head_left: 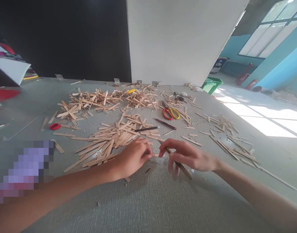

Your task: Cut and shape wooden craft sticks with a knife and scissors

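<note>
Stick in work (pixel 155 155): seen in the head view at the centre of the frame, just below mid-height, between the left hand (pixel 132 157) and the right hand (pixel 187 155), close over the table (pixel 148 207); a small dark outline is shown on its face, whether drawn or cut cannot be told.
Marked stick (pixel 100 160): dark marks also borne here, at the lower edge of the central pile (pixel 124 134); some marking is judged done.
Plain sticks: no marks made out on most of the central pile or the upper pile (pixel 90 98); much is judged untouched, though the sticks are too small to be checked singly.
Dark chip (pixel 147 170): lying loose below the stick in work, apart from both hands.
Left forearm: extended from the lower left corner; hand turned palm down, thumb and forefinger pinched on the stick's left end.
Right forearm: extended from the lower right corner; fingers curled and slightly blurred, closed around a slim brass-coloured tool (pixel 183 170), slanted with its tip toward upper left. Fingertips near the stick's right end; contact cannot be told.
Hands: apart from each other, only a narrow gap left between fingertips.
Pens and scissors: black pen (pixel 148 128), dark red pen (pixel 165 124) and scissors (pixel 171 113) laid beyond the hands, right of centre.
</note>
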Demonstrator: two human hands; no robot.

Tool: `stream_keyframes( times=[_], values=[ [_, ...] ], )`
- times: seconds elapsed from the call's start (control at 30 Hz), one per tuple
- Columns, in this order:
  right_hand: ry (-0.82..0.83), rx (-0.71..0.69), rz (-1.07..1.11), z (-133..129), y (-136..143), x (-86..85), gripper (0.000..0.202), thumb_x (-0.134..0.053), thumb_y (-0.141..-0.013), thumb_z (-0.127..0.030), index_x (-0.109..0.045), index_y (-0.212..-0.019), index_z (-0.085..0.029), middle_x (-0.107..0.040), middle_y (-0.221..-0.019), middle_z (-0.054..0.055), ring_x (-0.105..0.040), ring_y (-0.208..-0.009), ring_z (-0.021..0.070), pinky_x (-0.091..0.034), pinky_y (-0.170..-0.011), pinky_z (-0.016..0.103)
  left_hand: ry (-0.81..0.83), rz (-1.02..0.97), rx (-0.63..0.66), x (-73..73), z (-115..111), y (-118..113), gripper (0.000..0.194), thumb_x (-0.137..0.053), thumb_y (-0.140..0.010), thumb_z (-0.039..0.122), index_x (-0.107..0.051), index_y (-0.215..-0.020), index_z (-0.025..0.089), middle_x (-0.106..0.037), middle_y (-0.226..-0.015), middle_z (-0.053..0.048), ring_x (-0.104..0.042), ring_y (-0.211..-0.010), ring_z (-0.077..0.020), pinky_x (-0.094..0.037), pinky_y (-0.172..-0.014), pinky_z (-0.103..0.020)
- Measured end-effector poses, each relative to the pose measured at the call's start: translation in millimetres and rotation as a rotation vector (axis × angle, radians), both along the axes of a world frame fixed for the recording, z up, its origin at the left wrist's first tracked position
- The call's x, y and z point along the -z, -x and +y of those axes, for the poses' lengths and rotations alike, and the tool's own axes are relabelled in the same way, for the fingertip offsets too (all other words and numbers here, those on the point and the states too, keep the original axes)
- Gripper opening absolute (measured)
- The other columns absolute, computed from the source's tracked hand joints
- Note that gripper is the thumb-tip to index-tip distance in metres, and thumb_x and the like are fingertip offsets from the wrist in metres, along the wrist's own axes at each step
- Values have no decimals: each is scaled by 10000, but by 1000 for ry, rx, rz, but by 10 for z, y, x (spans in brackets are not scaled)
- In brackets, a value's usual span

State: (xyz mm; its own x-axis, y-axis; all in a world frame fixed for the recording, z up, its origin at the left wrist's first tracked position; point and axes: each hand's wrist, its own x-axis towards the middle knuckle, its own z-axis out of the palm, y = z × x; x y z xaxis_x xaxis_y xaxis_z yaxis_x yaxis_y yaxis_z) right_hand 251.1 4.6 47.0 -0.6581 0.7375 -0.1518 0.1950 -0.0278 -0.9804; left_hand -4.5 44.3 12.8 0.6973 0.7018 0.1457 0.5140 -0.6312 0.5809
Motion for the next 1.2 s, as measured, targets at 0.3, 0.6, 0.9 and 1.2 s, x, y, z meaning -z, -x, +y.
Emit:
stream_keyframes(
  times=[0.3, 0.6, 0.9, 1.2],
  values=[
    [-944, 435, -391, -112, 143, 399, 295, -470, -1075, -221, -625, -1323, -175, -768, -1055, 87, -701, -762, 142, -540, -678, 259, 157, -220, -93, 73, -25, -35, 151, -374, -1079, 267, -501, -1067, 186, -535, -712, 37, -522, -603, -145, -407, -599, -275],
    [-1190, 399, -501, -100, 54, 713, 381, -457, -1086, -178, -577, -1444, -126, -655, -770, 8, -513, -549, 104, -426, -519, 236, 407, -385, -26, 189, -16, -66, 188, -387, -1108, 316, -533, -1157, 209, -606, -783, 30, -527, -498, -90, -389, -512, -236],
    [-1188, 401, -526, -101, 45, 721, 372, -452, -1087, -186, -604, -1421, -125, -674, -779, 13, -533, -556, 91, -427, -527, 224, 360, -385, -1, 199, -14, -85, 347, -396, -1076, 219, -486, -1411, 213, -628, -802, 28, -535, -474, -79, -405, -488, -221],
    [-1188, 359, -634, -123, 30, 704, 415, -401, -1079, -170, -589, -1448, -151, -706, -822, 33, -584, -571, 96, -421, -520, 229, 308, -357, -16, 182, -26, -84, 370, -400, -1079, 242, -479, -1437, 199, -624, -778, 27, -484, -490, -86, -374, -475, -219]
  ],
)
